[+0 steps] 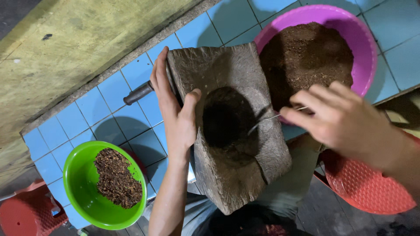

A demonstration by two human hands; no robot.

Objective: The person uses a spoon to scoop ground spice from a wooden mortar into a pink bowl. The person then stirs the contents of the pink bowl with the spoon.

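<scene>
Clamped around the top edge of the grey stone mortar, the left hand has its grip tight on it, thumb on the inner face. Pinched in the right hand is a thin metal spoon, reaching into the mortar's dark hollow. That mortar leans on the blue-tiled surface, between a pink basin of brown powder and a green bowl of dark flakes.

Light-blue tiled floor beside a weathered yellowish wall, red plastic stools nearby
</scene>
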